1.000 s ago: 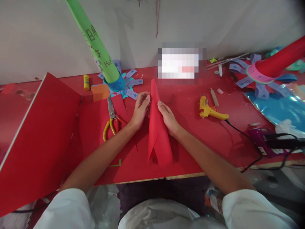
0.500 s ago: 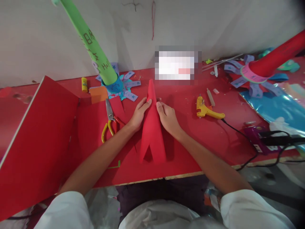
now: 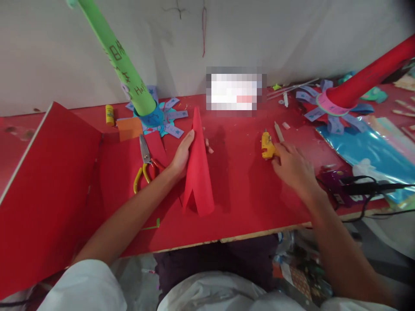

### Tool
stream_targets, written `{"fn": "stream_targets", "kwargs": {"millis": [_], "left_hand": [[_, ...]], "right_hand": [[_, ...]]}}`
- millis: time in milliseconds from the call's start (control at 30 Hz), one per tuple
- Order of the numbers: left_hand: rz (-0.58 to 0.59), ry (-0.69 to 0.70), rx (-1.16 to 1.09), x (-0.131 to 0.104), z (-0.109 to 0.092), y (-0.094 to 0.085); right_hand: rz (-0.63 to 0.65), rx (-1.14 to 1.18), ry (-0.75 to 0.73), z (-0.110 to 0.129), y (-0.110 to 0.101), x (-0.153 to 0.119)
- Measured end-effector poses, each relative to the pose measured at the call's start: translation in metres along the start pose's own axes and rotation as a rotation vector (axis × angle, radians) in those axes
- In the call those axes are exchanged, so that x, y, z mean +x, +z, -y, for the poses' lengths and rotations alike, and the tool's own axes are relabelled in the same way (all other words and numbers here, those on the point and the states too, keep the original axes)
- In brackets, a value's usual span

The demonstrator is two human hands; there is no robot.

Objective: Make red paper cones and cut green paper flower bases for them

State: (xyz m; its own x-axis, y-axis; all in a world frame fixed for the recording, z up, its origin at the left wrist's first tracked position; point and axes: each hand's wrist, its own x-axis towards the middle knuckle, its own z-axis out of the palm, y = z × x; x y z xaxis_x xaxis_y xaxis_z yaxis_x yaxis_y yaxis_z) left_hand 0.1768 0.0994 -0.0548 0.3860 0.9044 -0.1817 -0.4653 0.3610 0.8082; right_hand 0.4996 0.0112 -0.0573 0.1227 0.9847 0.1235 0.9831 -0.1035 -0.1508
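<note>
A cone rolled from red paper [image 3: 198, 177] stands tilted in front of me, its pointed end away from me and a notch at its wide near end. My left hand [image 3: 183, 153] is closed around its left side, with fingertips showing past the right edge. Over to the right, my right hand [image 3: 293, 166] is closed on the handle of a yellow hot glue gun [image 3: 267, 147], which lies on the red table. The hand covers most of the handle. A glue stick [image 3: 278, 131] lies just beyond the gun.
Scissors [image 3: 145, 162] with yellow and red handles lie left of the cone. Behind them stand a green paper tube [image 3: 129, 73] and a yellow glue bottle [image 3: 110, 115]. A large red board [image 3: 48, 194] leans at left. Right are a red tube [image 3: 372, 77], blue plastic packaging [image 3: 353, 144] and cables.
My right hand has let go of the cone and moved right onto the glue gun's handle. The left hand still holds the cone.
</note>
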Motion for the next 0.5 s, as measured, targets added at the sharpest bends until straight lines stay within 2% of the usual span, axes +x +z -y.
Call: {"fn": "stream_targets", "kwargs": {"millis": [100, 300, 500], "left_hand": [[0.025, -0.026, 0.013, -0.002, -0.003, 0.002], [0.14, -0.072, 0.041, -0.006, 0.0, 0.005], [0.25, -0.205, 0.133, -0.006, 0.006, -0.001]], "right_hand": [[0.057, -0.025, -0.003, -0.005, 0.001, -0.001], [0.076, 0.017, 0.068, -0.006, 0.006, 0.01], [-0.076, 0.201, 0.003, 0.014, 0.002, 0.015]]}}
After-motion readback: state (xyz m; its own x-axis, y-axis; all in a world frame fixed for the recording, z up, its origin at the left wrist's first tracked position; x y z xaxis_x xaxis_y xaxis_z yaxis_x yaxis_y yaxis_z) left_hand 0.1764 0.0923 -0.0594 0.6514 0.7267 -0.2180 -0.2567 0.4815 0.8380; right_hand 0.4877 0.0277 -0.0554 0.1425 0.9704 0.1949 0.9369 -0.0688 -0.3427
